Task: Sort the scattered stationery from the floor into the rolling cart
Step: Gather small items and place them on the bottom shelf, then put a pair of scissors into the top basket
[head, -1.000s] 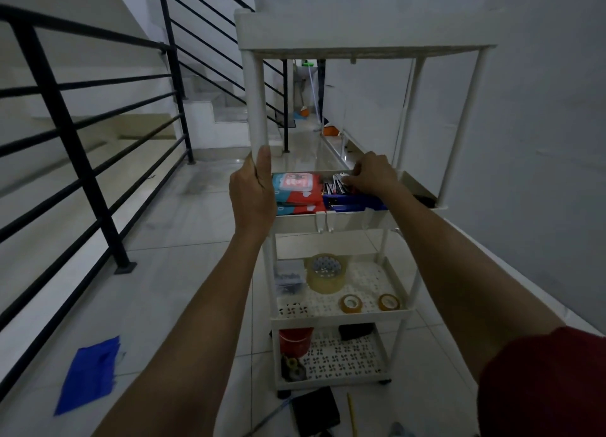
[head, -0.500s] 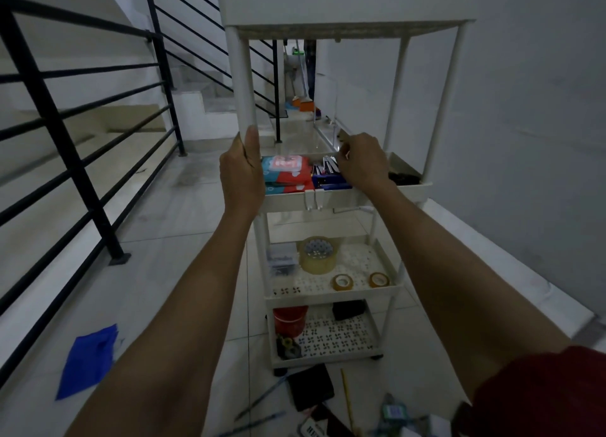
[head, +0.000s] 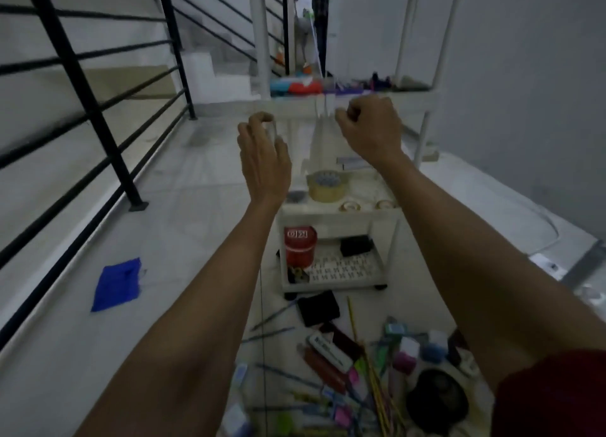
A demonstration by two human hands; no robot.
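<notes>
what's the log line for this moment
left hand curled near cart post, grip unclear | right hand fisted at tray rim | stationery on floor

- A black metal railing (head: 82, 85) with horizontal bars crosses the left of the frame, running from the lower left toward the top centre.
- Behind it, in the upper left, you can see the pale steps of a staircase (head: 213, 79) rising.
- The floor (head: 183, 181) in front of you is pale, glossy tile with faint grout lines.
- A plain grey wall (head: 524, 76) fills the right of the frame, with a low pale ledge (head: 485, 187) along its foot.
- The light is dim and even, and the far passage at top centre is too blurred to read.
</notes>
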